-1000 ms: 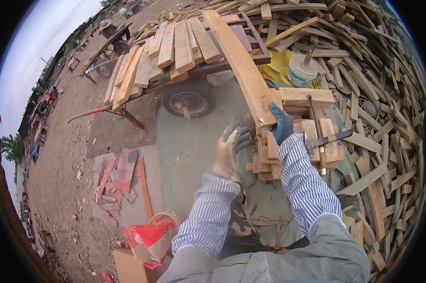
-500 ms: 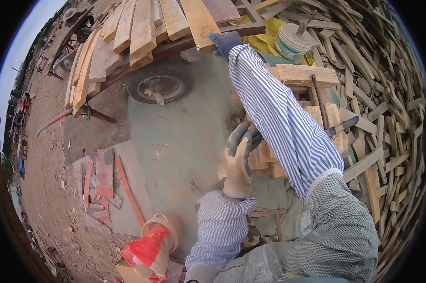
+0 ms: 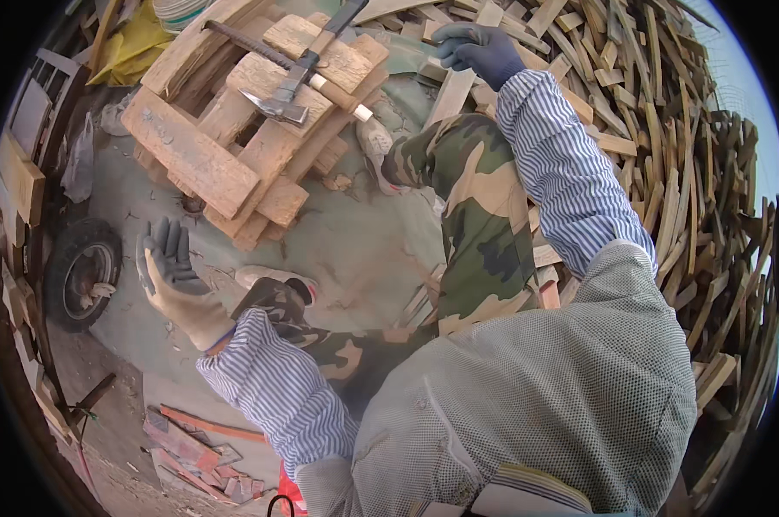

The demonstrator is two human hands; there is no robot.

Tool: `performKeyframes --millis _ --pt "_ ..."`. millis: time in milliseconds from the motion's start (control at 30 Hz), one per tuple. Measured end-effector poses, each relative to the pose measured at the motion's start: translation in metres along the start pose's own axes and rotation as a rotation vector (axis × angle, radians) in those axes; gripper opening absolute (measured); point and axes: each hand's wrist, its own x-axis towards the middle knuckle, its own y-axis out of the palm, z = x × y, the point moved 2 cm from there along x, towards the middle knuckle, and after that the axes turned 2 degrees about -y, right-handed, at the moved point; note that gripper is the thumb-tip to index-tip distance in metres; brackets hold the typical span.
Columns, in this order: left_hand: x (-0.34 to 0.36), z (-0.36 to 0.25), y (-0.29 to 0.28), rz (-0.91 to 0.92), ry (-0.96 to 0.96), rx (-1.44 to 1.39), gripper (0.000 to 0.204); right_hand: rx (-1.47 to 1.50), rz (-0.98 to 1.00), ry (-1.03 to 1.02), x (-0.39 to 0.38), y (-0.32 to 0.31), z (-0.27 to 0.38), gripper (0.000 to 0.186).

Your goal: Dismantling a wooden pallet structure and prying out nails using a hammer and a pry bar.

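My left hand (image 3: 178, 280), in a cream glove with grey fingers, is raised with its fingers stretched apart, beside the wood stack and holding nothing. Out to the right, my right hand (image 3: 478, 53) in a dark blue glove reaches over the loose wood; its fingers are loosely bent and apart, with nothing seen in them. Between the hands stands a stack of wooden blocks (image 3: 191, 151). On top lie a dark metal hand tool (image 3: 299, 77) with a hammer-like head, a ribbed steel bar (image 3: 250, 43) and a pale wooden handle (image 3: 339, 96), partly under the dark tool.
A large heap of scrap wood (image 3: 665, 155) fills the right side. At left are a cart wheel (image 3: 81, 274), planks (image 3: 23, 177) and a plastic bag (image 3: 79, 159). A yellow sheet (image 3: 131, 43) and white bucket (image 3: 178, 10) stand far left. Reddish board pieces (image 3: 182, 444) lie near left.
My view has swung right. My right hand has let go of the plank on the cart and moved over the wood heap. My left hand is now left of the stack, fingers spread.
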Motion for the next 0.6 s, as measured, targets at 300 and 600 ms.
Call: performKeyframes --millis 300,600 --pt "-0.025 0.034 0.017 -0.043 0.017 0.567 0.036 -0.257 -0.256 0.968 -0.260 -0.152 -0.368 0.059" --pt "-0.047 0.026 0.060 0.011 0.022 0.767 0.039 -0.245 -0.044 0.808 -0.111 0.001 -0.434 0.084"
